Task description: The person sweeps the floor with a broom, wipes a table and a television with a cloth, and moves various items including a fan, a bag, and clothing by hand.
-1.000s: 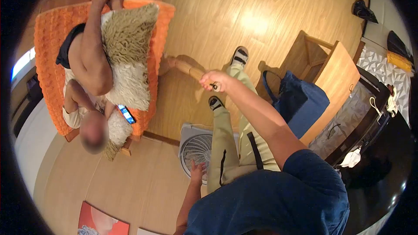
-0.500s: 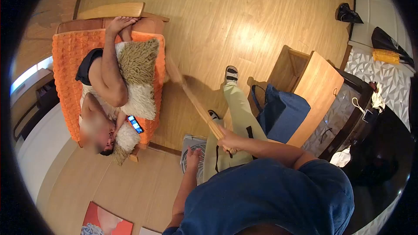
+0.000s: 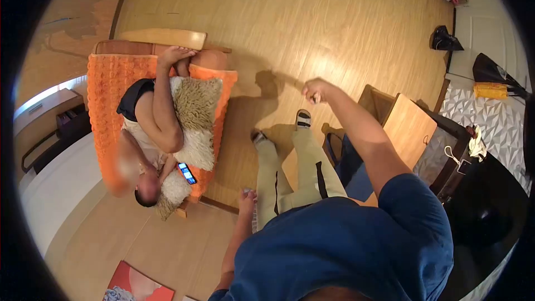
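My right hand [image 3: 316,91] is stretched out over the floor, its fingers closed. The long wooden stick it held a moment earlier now hardly shows; only a small end appears at the fingers, and the rest seems to point along my line of sight. Low beside my left leg is my left hand [image 3: 247,200], fingers loosely bent and apart, with nothing clear in them. A sliver of a fan's grille [image 3: 255,220] shows next to that hand, mostly hidden by my leg.
Another person [image 3: 150,122] lies on a couch with an orange cover [image 3: 103,106], near shaggy cushions [image 3: 198,100] and a phone [image 3: 186,173]. To my right are a wooden cabinet [image 3: 409,128] and a blue bag [image 3: 356,170], partly behind my arm. A dark shoe [image 3: 444,39] lies by the wall.
My right hand has swung up and forward, away from my lap, and the stick's long shaft no longer shows. My left hand stays low, its fingers more bent. The view has shifted slightly.
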A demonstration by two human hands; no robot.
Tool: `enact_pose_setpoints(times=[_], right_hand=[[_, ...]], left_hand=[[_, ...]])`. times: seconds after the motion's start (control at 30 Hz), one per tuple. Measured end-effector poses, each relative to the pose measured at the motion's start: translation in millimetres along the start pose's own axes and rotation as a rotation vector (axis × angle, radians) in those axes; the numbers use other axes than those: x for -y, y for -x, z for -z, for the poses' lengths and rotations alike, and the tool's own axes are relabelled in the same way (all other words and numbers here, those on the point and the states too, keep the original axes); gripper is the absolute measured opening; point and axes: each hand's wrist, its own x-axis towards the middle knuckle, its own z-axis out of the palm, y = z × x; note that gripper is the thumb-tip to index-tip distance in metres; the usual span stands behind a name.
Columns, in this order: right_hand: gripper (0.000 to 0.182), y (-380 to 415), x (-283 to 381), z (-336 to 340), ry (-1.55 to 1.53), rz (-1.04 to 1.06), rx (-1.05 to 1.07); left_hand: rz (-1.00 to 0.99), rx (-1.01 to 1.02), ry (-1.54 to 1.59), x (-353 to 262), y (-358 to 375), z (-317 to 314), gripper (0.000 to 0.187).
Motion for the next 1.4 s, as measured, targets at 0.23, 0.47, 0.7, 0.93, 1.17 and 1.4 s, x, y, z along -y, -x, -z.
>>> enact_pose_setpoints(times=[0.23,0.47,0.7,0.93,1.17,1.4], right_hand=[[0.043,-15.9,85.9,7.7,0.319,0.316,-0.563],[0.037,155.0,-86.9,-83.6,-0.095,0.211,-0.453],[0.021,223.5,-224.7,-216.3,-0.586,-0.052,-0.294],[0.004,25.2,-140.0,-173.2,-1.105,0.324,-0.107],[0.01,-70.7,101.5,-89.8,-1.669,0.249,0.045],[0.015,-10.7,146.0,-2.4,-1.588,0.387,0.155]], left_hand=[[-0.146,0.059,-0.162,-81.5,-63.9,19.4,0.065],[-0.119,0.192,-0.265,-240.9,-111.9,45.7,0.062],[-0.093,0.237,-0.455,-298.7,-168.4,61.6,0.055],[-0.124,0.332,-0.576,-325.9,-165.0,54.5,0.06],[-0.194,0.264,-0.548,-333.3,-185.3,84.6,0.058],[-0.069,0.245,-0.428,-340.1,-154.3,51.5,0.045]])
